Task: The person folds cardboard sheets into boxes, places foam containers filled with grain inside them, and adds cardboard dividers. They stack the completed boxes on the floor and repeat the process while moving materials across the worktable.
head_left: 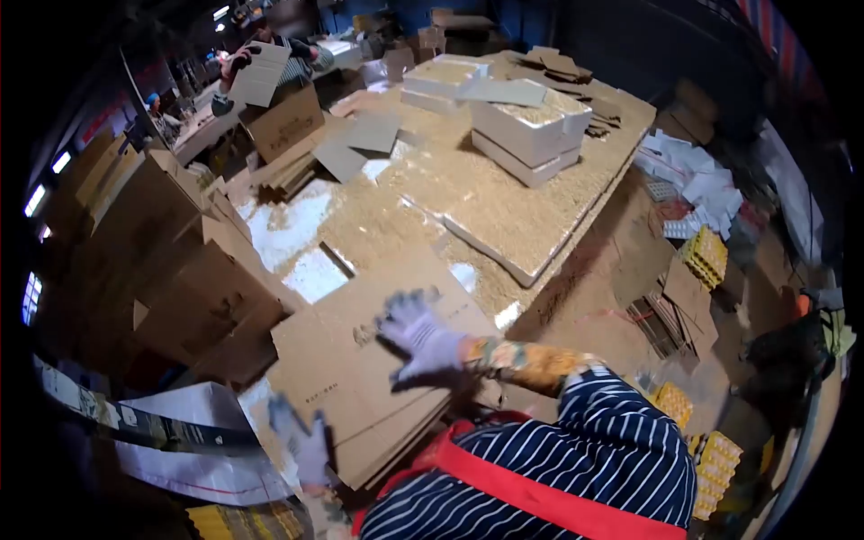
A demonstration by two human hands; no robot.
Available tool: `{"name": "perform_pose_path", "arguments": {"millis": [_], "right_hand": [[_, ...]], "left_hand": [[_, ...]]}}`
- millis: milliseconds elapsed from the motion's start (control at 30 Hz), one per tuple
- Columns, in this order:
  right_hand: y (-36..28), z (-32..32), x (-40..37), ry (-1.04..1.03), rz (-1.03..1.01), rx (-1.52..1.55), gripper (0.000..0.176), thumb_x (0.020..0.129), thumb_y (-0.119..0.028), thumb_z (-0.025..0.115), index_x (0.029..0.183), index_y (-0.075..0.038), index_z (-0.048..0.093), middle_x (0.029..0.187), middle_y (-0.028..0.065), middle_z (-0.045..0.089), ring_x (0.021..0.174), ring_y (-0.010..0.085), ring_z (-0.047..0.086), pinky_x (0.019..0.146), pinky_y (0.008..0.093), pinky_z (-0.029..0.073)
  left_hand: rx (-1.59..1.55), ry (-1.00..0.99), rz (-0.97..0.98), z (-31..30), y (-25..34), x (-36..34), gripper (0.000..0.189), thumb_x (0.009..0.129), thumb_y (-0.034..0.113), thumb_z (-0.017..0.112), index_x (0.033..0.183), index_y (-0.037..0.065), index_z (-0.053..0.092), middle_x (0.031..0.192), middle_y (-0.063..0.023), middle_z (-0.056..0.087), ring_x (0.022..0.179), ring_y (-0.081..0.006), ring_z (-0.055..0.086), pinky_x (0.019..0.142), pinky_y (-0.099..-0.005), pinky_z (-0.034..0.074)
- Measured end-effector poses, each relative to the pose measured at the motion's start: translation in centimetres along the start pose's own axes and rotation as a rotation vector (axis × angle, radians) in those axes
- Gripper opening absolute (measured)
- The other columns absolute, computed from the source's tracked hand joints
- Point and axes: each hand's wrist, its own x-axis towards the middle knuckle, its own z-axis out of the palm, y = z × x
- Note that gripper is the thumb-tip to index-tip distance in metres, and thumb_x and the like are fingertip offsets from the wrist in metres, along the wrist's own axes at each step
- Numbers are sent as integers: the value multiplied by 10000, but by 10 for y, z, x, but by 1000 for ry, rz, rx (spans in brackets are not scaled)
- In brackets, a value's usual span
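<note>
A stack of flattened cardboard boxes, with dark print on the top sheet, lies right in front of me. My right hand, in a pale glove with grey fingertips, is spread over the top sheet, fingers stretched out. At the stack's lower left edge is my left hand, gloved the same way. Its fingers and thumb are apart, with nothing between them. The lower sheets show as a layered edge towards my body.
White foam blocks stand on the crumb-strewn table. Open cardboard boxes are at the left. Yellow trays and white sheets lie at the right. Across the table, a person holds a cardboard piece.
</note>
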Motion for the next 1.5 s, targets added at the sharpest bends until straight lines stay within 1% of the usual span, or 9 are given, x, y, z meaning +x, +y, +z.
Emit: {"name": "perform_pose_path", "arguments": {"millis": [267, 467, 600, 733, 967, 1067, 1267, 1400, 1500], "right_hand": [[-30, 24, -83, 37, -430, -316, 764, 773, -415, 679, 1406, -71, 427, 1405, 266, 443, 1323, 432, 432, 1080, 570, 358], [-70, -179, -39, 306, -556, -401, 226, 822, -311, 616, 935, -123, 561, 846, 32, 602, 753, 186, 624, 638, 338, 475], [-56, -180, 31, 441, -429, -305, 433, 779, -431, 730, 1056, -130, 587, 891, 39, 565, 869, 209, 597, 772, 358, 472], [-59, -162, 8, 588, -359, -252, 843, 689, -430, 804, 1401, -118, 477, 1370, 191, 463, 1300, 379, 439, 1104, 558, 319], [-3, -228, -63, 507, -679, 271, 202, 839, -278, 742, 1010, -172, 726, 1490, 222, 401, 1391, 465, 340, 1128, 523, 300], [-12, -166, -13, -58, -766, 776, 478, 806, -372, 805, 1209, -150, 677, 1410, 250, 494, 1323, 430, 433, 1111, 510, 343], [6, -155, 51, 47, -393, 1185, 828, 727, -228, 858, 1438, -60, 466, 1291, 170, 613, 1160, 278, 604, 975, 372, 507], [1, -156, 69, -3, -231, 932, 915, 662, -275, 862, 1445, -52, 443, 1312, 193, 574, 1171, 307, 579, 952, 389, 512], [-20, -161, 60, 409, -372, 157, 985, 607, -396, 841, 1428, -48, 420, 1368, 263, 455, 1292, 432, 429, 1075, 513, 375]], "left_hand": [[417, -557, 423, -31, 87, -54, 1214, 677, 744, 695, 1547, 28, 242, 1560, -357, 157, 1480, -483, 88, 1166, -637, 52], [14, -834, 411, -227, 168, 15, 774, 870, 434, 686, 1451, -11, 432, 1447, -275, 462, 1300, -413, 498, 1116, -414, 378], [-66, -927, 376, -234, 176, 83, 526, 978, 238, 535, 1429, -24, 464, 1397, -181, 544, 1241, -277, 555, 1066, -339, 414], [-389, -826, 199, -223, 153, 135, 403, 1038, 163, 451, 1376, -49, 508, 1382, -120, 564, 1258, -180, 524, 1083, -315, 386], [-84, 32, 307, -258, 103, 130, 706, 903, 304, 659, 1458, -30, 378, 1418, -141, 506, 1266, -233, 506, 1078, -343, 366], [-400, -248, 20, -216, 107, 124, 564, 923, 282, 646, 1370, -10, 464, 1305, -128, 568, 1143, -215, 564, 964, -335, 429], [-1274, -873, -710, -206, 108, 163, 312, 963, 240, 621, 1193, 29, 637, 1079, -102, 694, 896, -178, 679, 735, -319, 555], [-1510, -833, 333, -179, 73, 169, 681, 926, 211, 612, 1477, 26, 256, 1492, -143, 314, 1343, -241, 326, 1111, -405, 232], [-725, -95, 56, -154, 48, 145, 797, 884, 143, 659, 1527, 35, 200, 1569, -151, 222, 1422, -258, 258, 1152, -358, 217]]}}
